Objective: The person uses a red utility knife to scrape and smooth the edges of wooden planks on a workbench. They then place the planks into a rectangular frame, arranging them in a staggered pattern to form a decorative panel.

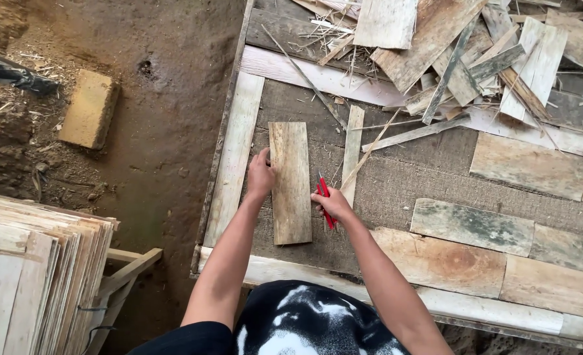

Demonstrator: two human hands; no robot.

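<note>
- Two bare hands sit either side of a short upright plank (290,182) lying flat on the workbench (396,190).
- Left hand (261,175) presses fingers against the plank's left edge, holding nothing.
- Right hand (333,204) grips a red pencil (326,200) at the plank's right edge.
- Just beside it lies a thin pale strip (352,148).
- Farther back, a heap of scrap boards (462,52).
- Left of the bench, a brick (89,108) on dirt and stacked boards (35,269).

Soft, even daylight, faint shadows, sharp focus, slight wide-angle stretch at edges.
</note>
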